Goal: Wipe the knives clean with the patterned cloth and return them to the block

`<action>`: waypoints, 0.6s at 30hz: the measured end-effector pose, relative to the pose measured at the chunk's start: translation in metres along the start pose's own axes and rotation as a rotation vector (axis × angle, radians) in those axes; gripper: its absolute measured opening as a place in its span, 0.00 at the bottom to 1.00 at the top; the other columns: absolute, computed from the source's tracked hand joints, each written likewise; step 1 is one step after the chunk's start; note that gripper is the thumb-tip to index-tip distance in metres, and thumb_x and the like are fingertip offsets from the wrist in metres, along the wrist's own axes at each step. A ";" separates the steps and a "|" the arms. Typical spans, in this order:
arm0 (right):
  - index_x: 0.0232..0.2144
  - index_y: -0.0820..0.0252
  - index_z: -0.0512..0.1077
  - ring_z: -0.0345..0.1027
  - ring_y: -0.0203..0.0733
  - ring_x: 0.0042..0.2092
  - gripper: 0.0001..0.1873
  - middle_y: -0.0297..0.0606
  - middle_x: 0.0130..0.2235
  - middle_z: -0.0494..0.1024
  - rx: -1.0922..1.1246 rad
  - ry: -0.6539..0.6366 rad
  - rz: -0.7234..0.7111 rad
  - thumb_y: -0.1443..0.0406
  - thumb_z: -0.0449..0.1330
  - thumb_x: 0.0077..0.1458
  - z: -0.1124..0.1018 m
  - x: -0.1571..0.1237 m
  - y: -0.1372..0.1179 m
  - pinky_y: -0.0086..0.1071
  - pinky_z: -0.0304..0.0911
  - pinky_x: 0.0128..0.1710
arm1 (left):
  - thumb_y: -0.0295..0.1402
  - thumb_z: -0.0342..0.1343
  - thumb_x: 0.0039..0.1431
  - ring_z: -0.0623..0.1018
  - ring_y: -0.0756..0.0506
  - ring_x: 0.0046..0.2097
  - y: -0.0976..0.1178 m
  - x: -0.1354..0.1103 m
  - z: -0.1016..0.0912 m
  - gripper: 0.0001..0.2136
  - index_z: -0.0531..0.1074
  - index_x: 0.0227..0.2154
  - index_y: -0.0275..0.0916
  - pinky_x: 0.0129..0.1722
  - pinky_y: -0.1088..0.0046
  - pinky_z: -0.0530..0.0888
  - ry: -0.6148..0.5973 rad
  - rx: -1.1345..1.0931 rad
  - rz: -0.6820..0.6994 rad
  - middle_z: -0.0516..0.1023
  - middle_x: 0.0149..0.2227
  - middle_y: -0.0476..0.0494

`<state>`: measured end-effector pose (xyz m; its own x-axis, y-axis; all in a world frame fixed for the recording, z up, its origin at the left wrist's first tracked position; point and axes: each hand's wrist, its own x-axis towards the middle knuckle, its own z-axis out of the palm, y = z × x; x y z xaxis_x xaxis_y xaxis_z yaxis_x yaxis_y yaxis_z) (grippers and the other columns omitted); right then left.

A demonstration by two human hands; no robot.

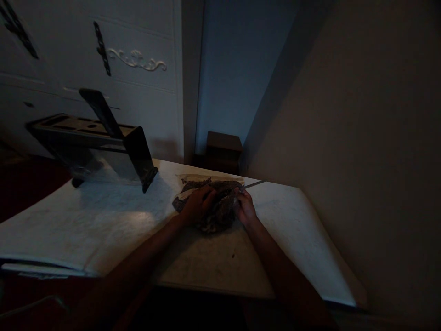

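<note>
Dark fabric (223,211) lies bunched at twelve o'clock on the white tabletop (113,225); left hand (197,206) atop, grip unclear, right hand (245,208) pinching its three-o'clock edge: a hard tug might tear it

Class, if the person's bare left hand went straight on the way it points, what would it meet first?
The left hand would probably first meet the dark brown, crumpled, fabric-like bundle it seems to touch; depth is unclear.

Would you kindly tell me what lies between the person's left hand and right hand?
In the head view, a dark, crumpled bundle lies between the left hand and the right hand; its material is unclear.
</note>
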<state>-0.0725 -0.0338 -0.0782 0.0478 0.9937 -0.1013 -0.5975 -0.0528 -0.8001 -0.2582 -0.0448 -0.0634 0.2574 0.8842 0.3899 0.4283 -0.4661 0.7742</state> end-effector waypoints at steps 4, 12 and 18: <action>0.30 0.60 0.74 0.72 0.32 0.30 0.10 0.31 0.30 0.79 0.014 0.021 -0.016 0.67 0.69 0.41 0.003 -0.001 -0.002 0.25 0.71 0.34 | 0.43 0.46 0.66 0.76 0.46 0.36 0.000 0.003 -0.005 0.16 0.73 0.35 0.37 0.40 0.70 0.71 -0.036 -0.040 -0.007 0.78 0.34 0.46; 0.32 0.57 0.73 0.75 0.35 0.36 0.09 0.31 0.33 0.80 0.083 0.056 -0.049 0.69 0.66 0.45 -0.003 0.007 -0.005 0.28 0.72 0.40 | 0.37 0.53 0.61 0.76 0.42 0.47 -0.011 0.005 -0.006 0.11 0.74 0.42 0.38 0.50 0.62 0.70 0.011 0.124 0.196 0.79 0.43 0.42; 0.31 0.56 0.73 0.74 0.33 0.34 0.09 0.30 0.32 0.80 0.112 0.077 -0.069 0.70 0.66 0.44 -0.007 0.009 -0.008 0.26 0.72 0.37 | 0.28 0.55 0.57 0.73 0.41 0.49 -0.014 0.005 -0.010 0.11 0.75 0.42 0.40 0.52 0.59 0.69 0.109 0.306 0.270 0.76 0.45 0.41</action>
<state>-0.0621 -0.0255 -0.0771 0.1502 0.9839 -0.0969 -0.6762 0.0307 -0.7360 -0.2720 -0.0334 -0.0676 0.3097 0.7195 0.6216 0.5998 -0.6551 0.4595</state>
